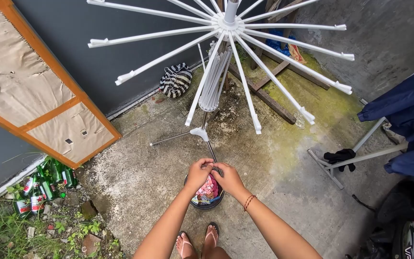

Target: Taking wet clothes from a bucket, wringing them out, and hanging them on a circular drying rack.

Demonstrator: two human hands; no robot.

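Head view, looking down at a concrete yard. Both hands meet at centre, just above a dark round bucket (207, 201) that sits on the floor at 12 o'clock from the sandalled feet (198, 242). Left hand (198, 173) and right hand (228, 178) touch each other, fingers curled together, pinching something small between them; too small to tell what. Right wrist has a red string bracelet (248, 202). Pink cloth (209, 188) lies in the bucket, right under the hands, with other coloured laundry beneath it.

At 12 o'clock from the bucket stands a white umbrella-style drying rack (226, 24), arms spread wide, all bare, tripod legs on the concrete. Striped black-and-white bag (176, 79) at 11 o'clock against the dark wall. Green glass bottles (44, 187) at 9 o'clock beside weeds. Orange-framed board (34, 91) leans at 10 o'clock. Navy fabric (408, 120) hangs on a frame at 3 o'clock, black glove (339, 156) draped on its lower bar. Wooden planks (269, 91) at 1 o'clock.
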